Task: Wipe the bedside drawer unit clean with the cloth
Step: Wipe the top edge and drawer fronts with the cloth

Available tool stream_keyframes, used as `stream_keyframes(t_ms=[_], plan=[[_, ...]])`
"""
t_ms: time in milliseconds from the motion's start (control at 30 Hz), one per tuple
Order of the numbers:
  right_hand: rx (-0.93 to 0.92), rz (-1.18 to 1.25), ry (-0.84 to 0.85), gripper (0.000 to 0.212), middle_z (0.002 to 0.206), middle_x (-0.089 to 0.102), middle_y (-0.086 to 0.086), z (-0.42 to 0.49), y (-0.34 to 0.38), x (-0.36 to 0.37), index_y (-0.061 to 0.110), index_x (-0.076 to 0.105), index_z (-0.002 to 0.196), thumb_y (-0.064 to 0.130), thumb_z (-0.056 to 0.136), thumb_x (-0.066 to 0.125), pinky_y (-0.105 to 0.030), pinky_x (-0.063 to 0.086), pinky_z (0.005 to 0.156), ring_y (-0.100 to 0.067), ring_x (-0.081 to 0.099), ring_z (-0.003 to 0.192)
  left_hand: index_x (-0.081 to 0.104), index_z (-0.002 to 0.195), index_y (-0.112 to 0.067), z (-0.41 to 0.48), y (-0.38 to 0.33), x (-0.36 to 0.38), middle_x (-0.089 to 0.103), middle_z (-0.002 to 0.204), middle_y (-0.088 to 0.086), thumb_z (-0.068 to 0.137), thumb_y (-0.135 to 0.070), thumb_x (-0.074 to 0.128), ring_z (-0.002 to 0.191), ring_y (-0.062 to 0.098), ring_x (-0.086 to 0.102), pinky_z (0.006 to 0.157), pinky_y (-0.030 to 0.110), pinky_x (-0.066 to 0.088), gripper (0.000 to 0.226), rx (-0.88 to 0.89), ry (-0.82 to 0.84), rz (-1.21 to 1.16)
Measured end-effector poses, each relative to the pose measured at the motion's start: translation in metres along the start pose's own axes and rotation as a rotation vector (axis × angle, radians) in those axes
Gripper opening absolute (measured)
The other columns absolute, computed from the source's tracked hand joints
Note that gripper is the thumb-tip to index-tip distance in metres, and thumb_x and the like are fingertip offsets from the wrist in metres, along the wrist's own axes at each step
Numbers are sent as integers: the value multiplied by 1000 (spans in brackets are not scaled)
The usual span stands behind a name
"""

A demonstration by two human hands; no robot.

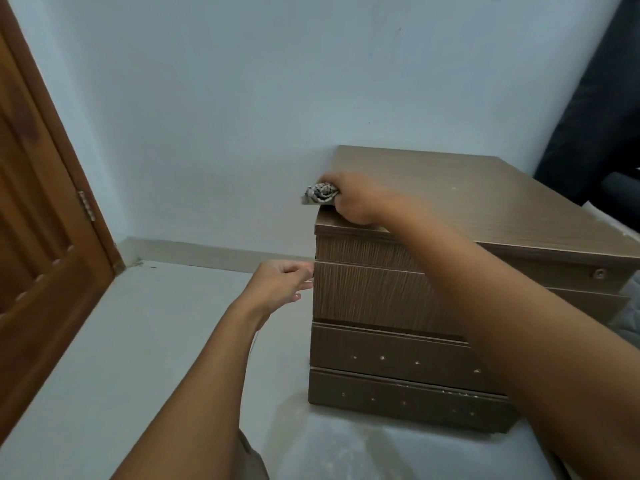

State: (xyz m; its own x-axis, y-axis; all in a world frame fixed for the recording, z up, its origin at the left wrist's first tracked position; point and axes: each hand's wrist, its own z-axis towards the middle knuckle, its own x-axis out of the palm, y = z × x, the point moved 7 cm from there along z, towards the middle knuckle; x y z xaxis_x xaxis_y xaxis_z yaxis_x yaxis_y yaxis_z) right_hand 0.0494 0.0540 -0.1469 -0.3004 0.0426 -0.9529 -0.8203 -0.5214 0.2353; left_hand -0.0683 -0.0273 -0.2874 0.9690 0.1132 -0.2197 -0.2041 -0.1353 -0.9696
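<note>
Right hand (353, 199) clamps the bunched cloth (320, 194) at the drawer unit's (450, 188) top left edge, wiping; left hand (277, 284) apparently steadies its front corner, grip unclear.

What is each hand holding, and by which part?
Right hand grips the crumpled grey patterned cloth, one end bunched in its fingers. Left hand at the left front edge of the brown wooden drawer unit; grip unclear.
</note>
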Motion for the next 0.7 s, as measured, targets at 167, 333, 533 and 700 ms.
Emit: stream_keyframes(t_ms=[167, 333, 533, 700], plan=[[-233, 151, 70, 44, 112, 63, -4, -16, 31, -4, 17, 58, 122, -4, 86, 44, -34, 43, 87, -22, 55, 103, 71, 109, -19, -3, 1, 1, 71, 107, -5, 95, -25, 62, 97, 6, 66, 83, 26, 52, 18, -28, 15, -15], [-240, 605, -192, 44, 105, 63, -5, -45, 20, -45, 16, 57, 113, -10, 85, 35, -18, 51, 75, -11, 60, 95, 69, 107, -24, -8, 7, -1, 67, 114, -4, 94, -26, 63, 96, 7, 66, 78, 23, 53, 14, -25, -2, 36], [-121, 707, -373, 25, 100, 66, 2, -91, -8, -61, 16, 59, 109, 3, 99, 41, -19, 51, 71, -6, 63, 89, 67, 114, -23, -18, 7, 2, 63, 123, 1, 94, -22, 63, 103, 15, 64, 83, 29, 52, 20, -47, -36, 60], [-50, 767, -422, 25, 99, 66, 8, -133, -19, -53, 17, 59, 116, 6, 100, 43, -16, 48, 67, -2, 61, 82, 59, 131, -21, -27, 4, 8, 59, 130, 4, 97, -19, 58, 105, 16, 60, 86, 33, 51, 34, -39, -59, 124]])
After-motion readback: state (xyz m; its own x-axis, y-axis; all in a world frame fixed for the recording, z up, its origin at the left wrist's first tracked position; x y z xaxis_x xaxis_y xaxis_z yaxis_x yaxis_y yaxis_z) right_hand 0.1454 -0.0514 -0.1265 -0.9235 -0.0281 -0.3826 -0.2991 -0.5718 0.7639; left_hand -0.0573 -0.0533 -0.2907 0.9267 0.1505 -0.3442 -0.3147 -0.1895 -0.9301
